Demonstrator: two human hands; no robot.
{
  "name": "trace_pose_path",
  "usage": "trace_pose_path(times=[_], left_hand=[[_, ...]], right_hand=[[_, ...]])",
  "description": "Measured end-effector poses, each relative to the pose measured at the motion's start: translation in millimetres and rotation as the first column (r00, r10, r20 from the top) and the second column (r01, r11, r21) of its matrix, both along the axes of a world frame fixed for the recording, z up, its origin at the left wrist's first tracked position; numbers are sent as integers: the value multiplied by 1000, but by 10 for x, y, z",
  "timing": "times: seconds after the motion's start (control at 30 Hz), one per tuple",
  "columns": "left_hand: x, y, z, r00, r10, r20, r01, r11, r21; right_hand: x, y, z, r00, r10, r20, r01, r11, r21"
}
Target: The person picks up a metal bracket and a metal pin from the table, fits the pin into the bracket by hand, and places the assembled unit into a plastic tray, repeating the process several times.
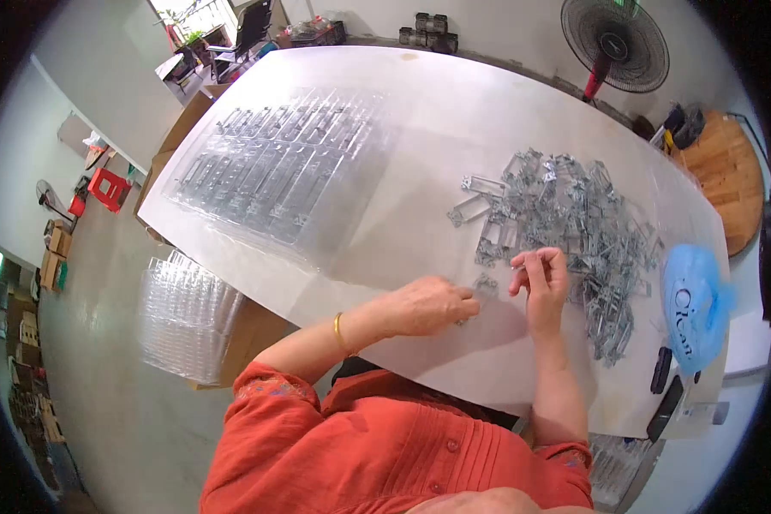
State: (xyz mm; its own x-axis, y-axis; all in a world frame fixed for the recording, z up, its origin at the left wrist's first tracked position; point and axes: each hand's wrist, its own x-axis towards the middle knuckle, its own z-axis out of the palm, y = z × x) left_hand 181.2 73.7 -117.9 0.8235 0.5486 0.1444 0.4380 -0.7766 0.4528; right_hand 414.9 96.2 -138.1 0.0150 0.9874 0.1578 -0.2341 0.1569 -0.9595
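A large heap of small silvery metal parts (pixel 574 214) lies on the white table (pixel 420 171). My left hand (pixel 428 306), with a gold bangle at the wrist, is closed near the table's front edge, its fingertips on something I cannot make out. My right hand (pixel 541 283) is raised at the near left edge of the heap, thumb and fingers bent together around something too small to name. Between the two hands lies a small metal part (pixel 486 284). Clear plastic trays (pixel 274 171) filled with rows of metal parts are stacked at the table's left.
A blue plastic bag (pixel 694 300) and dark objects (pixel 662 370) lie at the right edge. Empty clear trays (pixel 184 317) stand beside the table's left front, on a cardboard box (pixel 253 343). A fan (pixel 615 44) stands behind the table.
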Motion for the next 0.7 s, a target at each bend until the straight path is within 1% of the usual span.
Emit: trace_pose_path(times=[0.07,0.13,0.17,0.23,0.27,0.33,0.37,0.5,0.57,0.7], left_hand=[[-154,-105,-6,1000,1,18,-1,1000,19],[-300,-236,-48,996,47,73,-50,998,40],[-373,-305,-16,998,59,18,-60,996,69],[-477,-409,-89,995,96,16,-97,989,111],[-511,-448,-125,992,124,5,-124,982,144],[-553,-473,-173,990,139,7,-138,978,154],[-570,-480,-195,990,143,-4,-141,977,160],[-566,-472,-269,977,187,99,-204,958,203],[-539,-453,-362,962,220,159,-253,941,227],[-539,-441,-443,949,229,218,-280,929,242]], right_hand=[[-16,-2,-71,995,-1,97,-2,1000,27],[-69,-34,-124,990,35,135,-45,996,73],[-103,-57,-153,981,55,185,-67,996,63],[-148,-97,-199,944,101,313,-123,991,48],[-180,-119,-209,939,111,326,-135,989,52],[-252,-154,-226,848,115,517,-193,976,100],[-259,-151,-245,808,102,580,-205,972,114],[-287,-105,-277,755,76,651,-209,969,129],[-316,-97,-214,782,143,607,-153,988,-36],[-396,-65,-215,757,148,637,-134,989,-71]])
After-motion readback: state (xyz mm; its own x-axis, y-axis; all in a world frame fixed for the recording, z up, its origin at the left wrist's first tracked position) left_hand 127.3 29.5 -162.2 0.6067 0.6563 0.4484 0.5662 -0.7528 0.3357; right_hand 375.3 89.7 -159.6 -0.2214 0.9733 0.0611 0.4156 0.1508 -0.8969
